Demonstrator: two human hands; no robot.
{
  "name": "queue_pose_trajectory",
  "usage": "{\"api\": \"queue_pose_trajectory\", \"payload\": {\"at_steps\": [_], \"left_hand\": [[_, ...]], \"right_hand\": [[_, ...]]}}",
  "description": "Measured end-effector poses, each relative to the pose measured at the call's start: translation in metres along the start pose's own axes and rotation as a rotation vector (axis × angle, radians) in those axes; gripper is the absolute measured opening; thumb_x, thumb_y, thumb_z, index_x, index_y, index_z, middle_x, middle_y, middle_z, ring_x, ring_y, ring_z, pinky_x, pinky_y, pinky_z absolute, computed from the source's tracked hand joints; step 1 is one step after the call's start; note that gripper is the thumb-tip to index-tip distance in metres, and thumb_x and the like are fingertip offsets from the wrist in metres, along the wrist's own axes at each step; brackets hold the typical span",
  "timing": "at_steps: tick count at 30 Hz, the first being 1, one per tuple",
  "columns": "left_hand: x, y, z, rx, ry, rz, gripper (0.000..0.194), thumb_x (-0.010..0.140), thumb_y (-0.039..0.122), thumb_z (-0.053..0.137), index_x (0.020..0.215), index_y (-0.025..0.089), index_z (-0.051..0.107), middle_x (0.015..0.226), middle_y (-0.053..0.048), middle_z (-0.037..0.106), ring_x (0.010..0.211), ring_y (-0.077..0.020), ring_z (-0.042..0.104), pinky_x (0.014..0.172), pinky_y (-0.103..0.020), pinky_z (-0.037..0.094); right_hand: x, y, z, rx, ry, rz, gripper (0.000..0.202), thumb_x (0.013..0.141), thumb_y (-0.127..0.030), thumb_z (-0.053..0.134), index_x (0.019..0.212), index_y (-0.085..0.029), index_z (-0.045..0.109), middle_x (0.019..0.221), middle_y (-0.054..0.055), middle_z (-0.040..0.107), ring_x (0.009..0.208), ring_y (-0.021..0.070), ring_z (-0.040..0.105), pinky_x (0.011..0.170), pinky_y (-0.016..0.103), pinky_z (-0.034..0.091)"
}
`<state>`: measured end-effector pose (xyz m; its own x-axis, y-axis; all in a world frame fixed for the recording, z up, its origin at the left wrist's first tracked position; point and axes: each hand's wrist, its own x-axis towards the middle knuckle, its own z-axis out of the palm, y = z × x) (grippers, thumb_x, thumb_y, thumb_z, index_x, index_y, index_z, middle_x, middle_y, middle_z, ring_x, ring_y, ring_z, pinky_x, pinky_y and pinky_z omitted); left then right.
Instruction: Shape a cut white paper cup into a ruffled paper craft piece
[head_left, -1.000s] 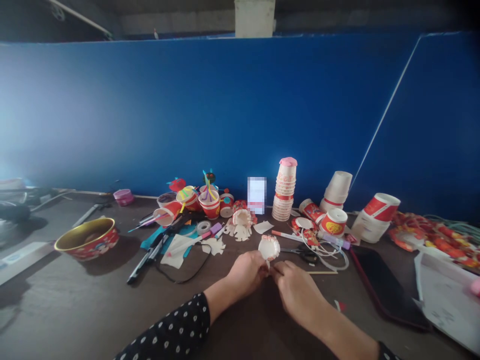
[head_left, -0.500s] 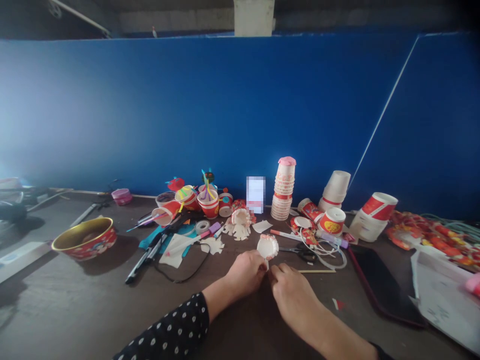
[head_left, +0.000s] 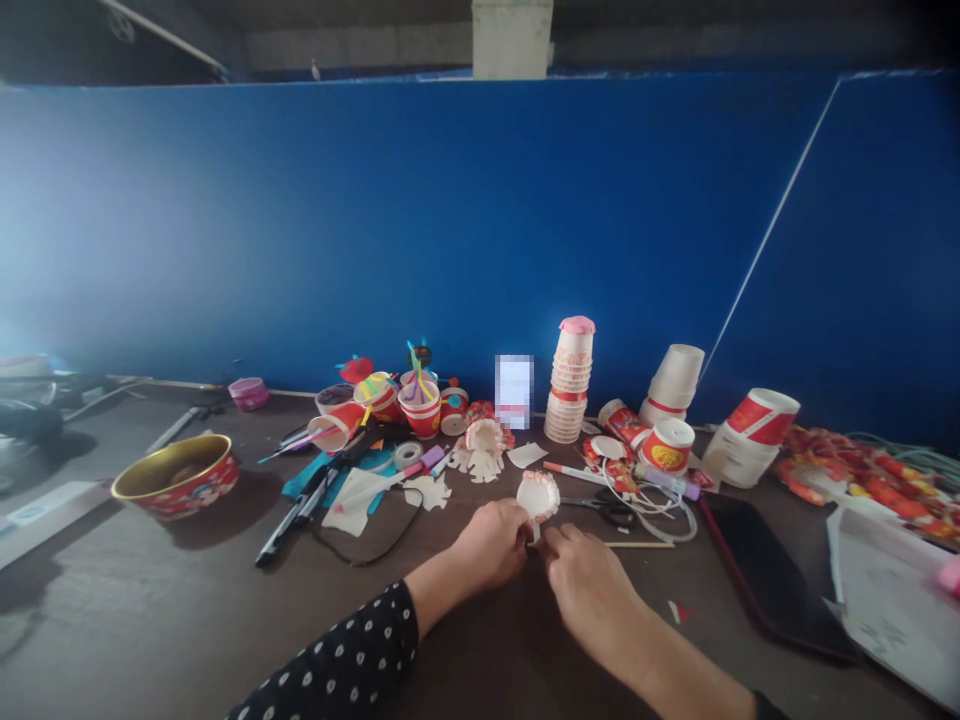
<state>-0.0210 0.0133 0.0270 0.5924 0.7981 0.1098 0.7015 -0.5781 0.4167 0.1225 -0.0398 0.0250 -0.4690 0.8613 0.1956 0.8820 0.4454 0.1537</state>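
Between my hands is a cut paper cup (head_left: 538,494) with a round white base and short curled strips around its rim. My left hand (head_left: 493,545) is closed at its lower left edge, fingers pinched on one of the strips. Close beside it, my right hand (head_left: 585,575) is closed too, its fingertips meeting at the lower edge of the same cup. A thin wooden stick (head_left: 641,545) lies on the table behind my right hand. Scissors (head_left: 615,505) rest just right of the cup.
A tall stack of paper cups (head_left: 568,400) stands at the back, near an upright phone (head_left: 514,392). Left are a gold-lined bowl (head_left: 184,485), a roll of tape (head_left: 407,456) and decorated cups (head_left: 421,412). A dark tablet (head_left: 776,580) lies at the right.
The view has shifted slightly. Both hands stay at the cut paper cup, with only small finger movement at its lower edge.
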Motion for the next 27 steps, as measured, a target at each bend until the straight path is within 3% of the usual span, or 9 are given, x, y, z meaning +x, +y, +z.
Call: {"api": "queue_pose_trajectory", "payload": {"at_steps": [18, 27], "left_hand": [[0.000, -0.004, 0.003, -0.040, 0.027, 0.004, 0.007, 0.071, 0.011, 0.057, 0.072, 0.015, 0.064, 0.078, -0.004, 0.063, 0.072, -0.0161, 0.057, 0.066, -0.022, 0.043], [0.001, -0.004, 0.004, -0.058, 0.065, 0.031, 0.017, 0.074, 0.007, 0.054, 0.071, 0.016, 0.068, 0.074, -0.003, 0.063, 0.074, -0.0159, 0.057, 0.069, -0.022, 0.042]], "right_hand": [[0.003, 0.000, 0.002, -0.022, 0.020, -0.017, 0.025, 0.078, -0.002, 0.049, 0.090, -0.013, 0.068, 0.091, 0.010, 0.065, 0.082, 0.0216, 0.056, 0.070, 0.033, 0.040], [0.002, -0.004, 0.017, -0.057, 0.040, 0.009, 0.028, 0.079, -0.002, 0.044, 0.094, -0.010, 0.067, 0.099, 0.014, 0.063, 0.086, 0.0232, 0.055, 0.075, 0.033, 0.043]]}}
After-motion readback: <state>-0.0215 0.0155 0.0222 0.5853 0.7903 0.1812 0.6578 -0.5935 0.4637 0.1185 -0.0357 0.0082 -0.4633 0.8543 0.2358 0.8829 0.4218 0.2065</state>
